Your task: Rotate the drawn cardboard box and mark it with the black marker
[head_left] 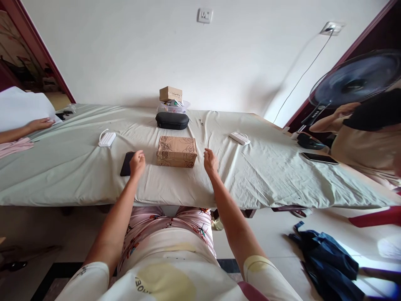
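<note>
A brown cardboard box (176, 152) with dark printed swirls sits on the cloth-covered table in front of me. My left hand (137, 164) is just left of it, not touching, with loosely bent fingers and nothing visible in them. Under or right beside that hand lies a black phone (126, 164), partly covered by it. On the box's other side, my right hand (211, 161) is held apart from it, fingers loosely bent and holding nothing I can see. Behind the box rests a black zip case (172, 121).
A clear plastic tub (180, 108) carries a smaller cardboard box (171, 93) by the wall. White corded power banks lie left (107, 139) and right (239, 138). Another person (360, 129) sits at right near a fan (357, 81) and a dark tablet (319, 158). Another person's hand (40, 124) is at far left.
</note>
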Demonstrator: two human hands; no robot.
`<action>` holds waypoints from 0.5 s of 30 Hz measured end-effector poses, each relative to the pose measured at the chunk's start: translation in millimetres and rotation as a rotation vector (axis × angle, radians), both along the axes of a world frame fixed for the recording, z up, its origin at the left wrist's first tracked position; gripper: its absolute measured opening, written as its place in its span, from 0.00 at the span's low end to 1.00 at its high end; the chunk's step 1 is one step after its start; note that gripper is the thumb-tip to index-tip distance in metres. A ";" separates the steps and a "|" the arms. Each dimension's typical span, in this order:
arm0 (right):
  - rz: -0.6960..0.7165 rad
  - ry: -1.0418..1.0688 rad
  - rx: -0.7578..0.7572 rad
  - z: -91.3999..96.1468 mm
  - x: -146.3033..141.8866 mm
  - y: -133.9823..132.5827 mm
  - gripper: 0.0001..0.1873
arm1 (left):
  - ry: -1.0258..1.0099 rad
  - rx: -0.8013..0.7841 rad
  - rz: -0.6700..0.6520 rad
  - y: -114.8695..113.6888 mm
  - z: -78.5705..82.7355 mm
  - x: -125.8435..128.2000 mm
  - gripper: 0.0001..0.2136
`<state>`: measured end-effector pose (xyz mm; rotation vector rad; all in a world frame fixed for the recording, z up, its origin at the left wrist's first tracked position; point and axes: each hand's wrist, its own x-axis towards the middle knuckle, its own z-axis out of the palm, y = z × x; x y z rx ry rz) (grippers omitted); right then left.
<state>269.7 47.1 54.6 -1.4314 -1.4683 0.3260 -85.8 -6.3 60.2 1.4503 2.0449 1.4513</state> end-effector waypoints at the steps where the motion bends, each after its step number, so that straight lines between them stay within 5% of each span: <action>1: 0.058 0.100 0.014 0.0 -7.3 1.4 0.25 | -0.022 0.009 -0.004 9.1 -2.9 12.6 0.18; 7: 0.151 0.197 -0.019 -19.0 -27.0 -8.4 0.35 | -0.255 0.077 0.112 33.7 -25.8 69.8 0.15; 15: 0.208 0.059 -0.008 -37.7 -26.4 -10.9 0.34 | -0.119 0.118 -0.051 23.8 -43.5 65.4 0.16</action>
